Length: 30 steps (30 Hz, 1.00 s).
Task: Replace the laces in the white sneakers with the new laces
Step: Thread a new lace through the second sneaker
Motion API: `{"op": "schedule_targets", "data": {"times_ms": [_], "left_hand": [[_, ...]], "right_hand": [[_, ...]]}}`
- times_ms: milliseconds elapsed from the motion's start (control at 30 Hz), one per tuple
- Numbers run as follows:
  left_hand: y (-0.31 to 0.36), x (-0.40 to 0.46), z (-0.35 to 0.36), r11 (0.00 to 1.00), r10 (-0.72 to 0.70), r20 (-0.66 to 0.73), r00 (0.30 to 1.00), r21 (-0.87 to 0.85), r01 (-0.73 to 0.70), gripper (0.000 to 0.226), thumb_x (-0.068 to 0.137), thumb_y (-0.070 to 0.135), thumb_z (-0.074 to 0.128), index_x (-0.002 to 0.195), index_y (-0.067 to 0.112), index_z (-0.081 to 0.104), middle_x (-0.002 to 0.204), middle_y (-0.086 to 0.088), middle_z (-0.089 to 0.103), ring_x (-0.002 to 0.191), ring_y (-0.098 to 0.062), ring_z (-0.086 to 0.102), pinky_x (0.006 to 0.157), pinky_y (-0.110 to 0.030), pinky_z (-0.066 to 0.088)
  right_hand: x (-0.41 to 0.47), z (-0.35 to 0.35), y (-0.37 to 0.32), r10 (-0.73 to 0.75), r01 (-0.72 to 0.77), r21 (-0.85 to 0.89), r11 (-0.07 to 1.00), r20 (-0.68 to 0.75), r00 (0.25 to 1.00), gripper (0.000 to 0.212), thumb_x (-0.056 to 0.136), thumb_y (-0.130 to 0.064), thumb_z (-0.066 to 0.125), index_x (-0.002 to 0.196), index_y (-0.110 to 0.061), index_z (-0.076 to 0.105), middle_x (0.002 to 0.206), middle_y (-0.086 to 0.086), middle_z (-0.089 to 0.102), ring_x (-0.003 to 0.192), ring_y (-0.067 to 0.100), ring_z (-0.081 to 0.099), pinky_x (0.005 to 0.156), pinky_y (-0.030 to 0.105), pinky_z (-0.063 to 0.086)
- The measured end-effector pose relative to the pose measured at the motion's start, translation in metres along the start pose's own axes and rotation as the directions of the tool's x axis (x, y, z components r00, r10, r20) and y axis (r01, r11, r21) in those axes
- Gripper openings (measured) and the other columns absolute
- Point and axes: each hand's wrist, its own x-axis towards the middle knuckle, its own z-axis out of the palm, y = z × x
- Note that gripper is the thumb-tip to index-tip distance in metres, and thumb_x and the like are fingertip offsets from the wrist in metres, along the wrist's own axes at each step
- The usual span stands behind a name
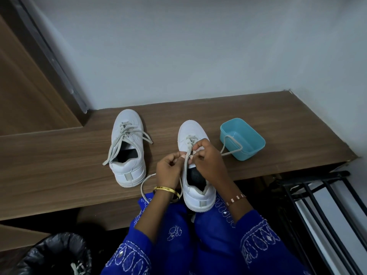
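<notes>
From the head camera, the near sneaker [195, 171] lies heel toward the person at the worktop [278, 124] edge, its long axis running away from them. Both hands meet over its eyelets: the left hand [170, 167] pinches the lace [183, 175] running back toward the heel, the right hand [208, 157] pinches it at the tongue. The other sneaker [127, 147] stands well left, nearer the left hand.

A teal tub [243, 138] is sitting on the wooden bench [59, 165], well right along it. A black-lined bin [53, 255] is showing at bottom left, and a black metal rack [317, 199] is standing at the right.
</notes>
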Motion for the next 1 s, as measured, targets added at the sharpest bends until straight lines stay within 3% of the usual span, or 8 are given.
{"op": "schedule_targets", "data": {"times_ms": [100, 233, 433, 567, 667, 767, 900, 1000], "left_hand": [[0.003, -0.001, 0.001, 1.000, 0.022, -0.043, 0.999, 0.001, -0.022, 0.018, 0.086, 0.001, 0.059, 0.075, 0.014, 0.066, 0.057, 0.006, 0.067, 0.056, -0.003, 0.062, 0.060, -0.019, 0.051], [0.002, 0.005, 0.001, 1.000, -0.026, -0.138, 0.990, -0.002, 0.026, 0.024, 0.087, 0.003, 0.058, 0.069, 0.017, 0.063, 0.064, -0.002, 0.062, 0.062, -0.014, 0.057, 0.070, -0.033, 0.049], [0.031, 0.013, -0.018, 0.867, -0.177, -0.222, 0.959, -0.496, 0.045, 0.026, 0.101, 0.010, 0.028, 0.081, 0.014, 0.042, 0.074, -0.011, 0.063, 0.054, -0.010, 0.066, 0.061, -0.027, 0.057], [0.054, 0.020, -0.052, 0.776, -0.236, -0.308, 0.922, -0.631, -0.012, 0.030, 0.097, 0.006, 0.025, 0.076, 0.017, 0.043, 0.049, 0.002, 0.050, 0.037, -0.010, 0.051, 0.049, -0.028, 0.055], [0.057, 0.028, -0.067, 0.907, -0.144, -0.475, 0.868, -0.415, -0.077, 0.031, 0.091, 0.002, 0.030, 0.071, 0.020, 0.046, 0.039, 0.007, 0.040, 0.034, -0.008, 0.033, 0.037, -0.017, 0.029], [0.047, 0.017, -0.061, 0.968, 0.235, -0.383, 0.893, 0.174, -0.181, 0.026, 0.090, 0.004, 0.038, 0.081, 0.016, 0.059, 0.064, -0.002, 0.052, 0.053, -0.013, 0.042, 0.052, -0.023, 0.036], [0.022, -0.002, -0.032, 0.561, 0.424, 0.139, 0.895, 0.735, -0.380, 0.036, 0.088, 0.030, 0.042, 0.094, 0.008, 0.070, 0.090, -0.010, 0.059, 0.082, -0.023, 0.054, 0.071, -0.030, 0.039], [0.014, -0.007, -0.017, 0.427, 0.407, 0.213, 0.888, 0.815, -0.391, 0.023, 0.090, 0.020, 0.053, 0.091, 0.003, 0.069, 0.095, -0.016, 0.059, 0.091, -0.033, 0.052, 0.072, -0.031, 0.035]], "right_hand": [[0.003, 0.008, 0.000, -0.055, 0.053, -0.079, 0.995, -0.024, 0.998, 0.019, 0.084, 0.004, 0.047, 0.086, -0.015, 0.047, 0.075, 0.004, 0.064, 0.071, 0.010, 0.063, 0.067, 0.022, 0.048], [-0.004, 0.006, 0.002, -0.232, 0.179, -0.296, 0.938, -0.152, 0.961, 0.008, 0.080, -0.005, 0.062, 0.083, -0.011, 0.059, 0.074, 0.002, 0.061, 0.074, 0.020, 0.057, 0.064, 0.030, 0.046], [-0.019, -0.004, 0.017, -0.522, 0.240, -0.760, 0.604, -0.150, 0.839, 0.020, 0.067, -0.018, 0.076, 0.071, -0.013, 0.058, 0.074, 0.005, 0.054, 0.066, 0.021, 0.049, 0.059, 0.030, 0.037], [-0.018, -0.017, 0.026, -0.375, 0.170, -0.637, 0.752, -0.202, 0.905, 0.031, 0.069, -0.028, 0.080, 0.062, -0.011, 0.055, 0.059, 0.006, 0.056, 0.051, 0.019, 0.050, 0.046, 0.026, 0.033], [-0.021, -0.017, 0.034, -0.171, 0.046, -0.563, 0.825, -0.171, 0.970, 0.038, 0.079, -0.041, 0.069, 0.064, -0.007, 0.059, 0.064, 0.009, 0.063, 0.055, 0.019, 0.050, 0.053, 0.028, 0.036], [-0.025, -0.011, 0.032, -0.062, 0.013, -0.645, 0.764, -0.053, 0.997, 0.036, 0.090, -0.039, 0.054, 0.090, -0.005, 0.064, 0.092, 0.011, 0.066, 0.081, 0.020, 0.058, 0.069, 0.028, 0.038], [-0.015, -0.010, 0.022, 0.173, -0.088, -0.696, 0.713, 0.053, 0.984, 0.034, 0.094, -0.031, 0.050, 0.116, -0.007, 0.058, 0.117, 0.009, 0.060, 0.109, 0.022, 0.056, 0.087, 0.027, 0.040], [-0.012, -0.012, 0.016, 0.259, -0.098, -0.722, 0.684, 0.116, 0.959, 0.031, 0.096, -0.020, 0.049, 0.124, -0.007, 0.053, 0.126, 0.010, 0.056, 0.117, 0.022, 0.052, 0.093, 0.027, 0.040]]}}
